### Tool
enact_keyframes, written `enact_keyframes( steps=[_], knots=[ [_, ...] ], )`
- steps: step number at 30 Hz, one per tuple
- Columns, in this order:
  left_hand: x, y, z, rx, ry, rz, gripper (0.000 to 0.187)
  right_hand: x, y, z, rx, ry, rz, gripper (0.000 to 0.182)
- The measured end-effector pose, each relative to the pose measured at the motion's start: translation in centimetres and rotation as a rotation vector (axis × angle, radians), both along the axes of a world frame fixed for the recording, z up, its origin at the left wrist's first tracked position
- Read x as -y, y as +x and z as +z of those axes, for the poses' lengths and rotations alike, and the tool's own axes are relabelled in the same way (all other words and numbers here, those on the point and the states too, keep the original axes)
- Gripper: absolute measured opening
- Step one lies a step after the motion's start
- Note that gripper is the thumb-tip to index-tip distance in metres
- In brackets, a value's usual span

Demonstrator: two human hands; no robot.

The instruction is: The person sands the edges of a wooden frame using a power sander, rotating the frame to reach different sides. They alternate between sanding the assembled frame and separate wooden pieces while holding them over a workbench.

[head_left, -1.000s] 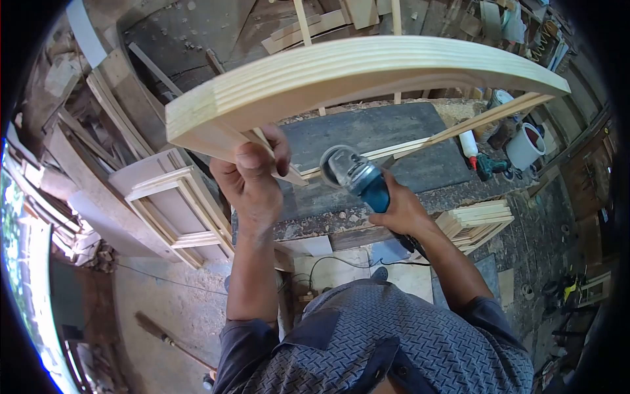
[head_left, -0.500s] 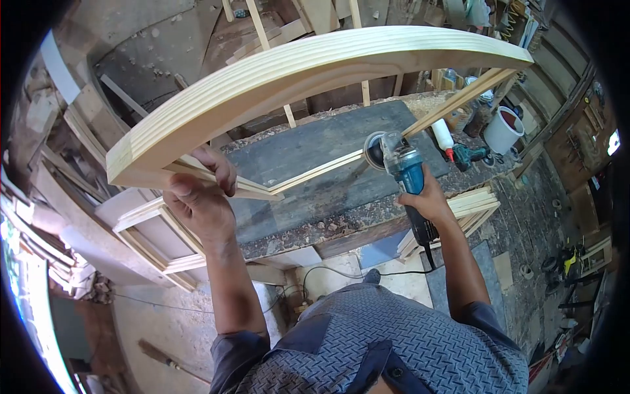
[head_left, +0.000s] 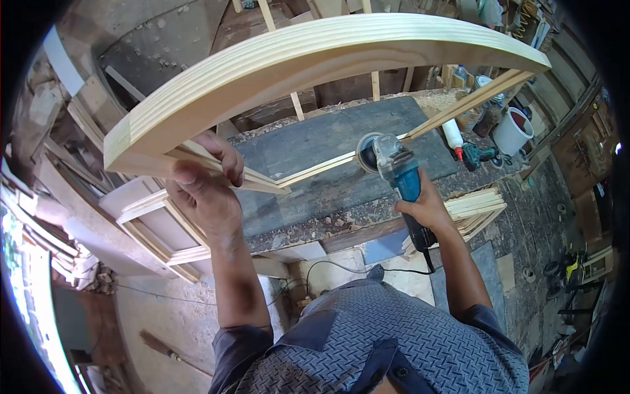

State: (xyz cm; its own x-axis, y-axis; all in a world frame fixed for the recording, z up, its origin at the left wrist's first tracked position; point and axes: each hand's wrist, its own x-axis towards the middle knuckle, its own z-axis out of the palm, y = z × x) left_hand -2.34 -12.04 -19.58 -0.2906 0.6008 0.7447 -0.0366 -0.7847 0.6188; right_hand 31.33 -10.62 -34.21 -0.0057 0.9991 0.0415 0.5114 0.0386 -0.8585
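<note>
A pale wooden frame with a thick arched end [head_left: 315, 64] tilts up towards me, its narrower straight end down by the dark bench board [head_left: 315, 144]. My left hand [head_left: 213, 190] is closed round the frame's left side rail, just below the arch. In my right hand [head_left: 426, 207], the fingers wrap round the body of a teal and black angle grinder [head_left: 405, 180]. The grinder's round disc [head_left: 367, 152] overlaps the frame's straight end rail in this view, close to the right corner.
Right on the bench are a white glue bottle [head_left: 453, 136], a teal power drill [head_left: 478, 153] and a white bucket [head_left: 512, 130]. Smaller wooden frames [head_left: 164, 230] lean at the bench's left front. A power cord [head_left: 341, 264] trails below; a broom [head_left: 161, 347] lies on the floor.
The arch of the frame has risen a little in view. The grinder has shifted slightly left along the end rail, while the background has drifted slightly right. Both hands keep their holds.
</note>
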Motion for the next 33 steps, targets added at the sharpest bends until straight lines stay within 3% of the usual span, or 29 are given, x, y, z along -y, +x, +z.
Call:
enact_keyframes(
  steps=[2,6,16,26,33],
  knots=[
    [-0.1,-0.3,-0.1,-0.008,0.033,-0.038,0.064,0.4,-1.7,0.2,0.136,-0.061,0.038,0.094],
    [-0.4,0.0,0.2,0.025,0.069,-0.028,0.06,0.9,-5.2,0.3,0.091,-0.028,0.177,0.096],
    [0.4,-0.2,0.4,-0.096,0.0,-0.001,0.063,0.3,-11.7,3.8,0.321,-0.071,0.377,0.099],
    [-0.1,-0.1,0.3,-0.048,0.029,0.027,0.061,0.3,-11.7,3.8,0.335,-0.018,0.453,0.099],
    [-0.8,-0.5,0.7,-0.101,0.027,0.034,0.062,0.1,-5.8,1.6,0.26,-0.093,0.278,0.102]
  ],
)
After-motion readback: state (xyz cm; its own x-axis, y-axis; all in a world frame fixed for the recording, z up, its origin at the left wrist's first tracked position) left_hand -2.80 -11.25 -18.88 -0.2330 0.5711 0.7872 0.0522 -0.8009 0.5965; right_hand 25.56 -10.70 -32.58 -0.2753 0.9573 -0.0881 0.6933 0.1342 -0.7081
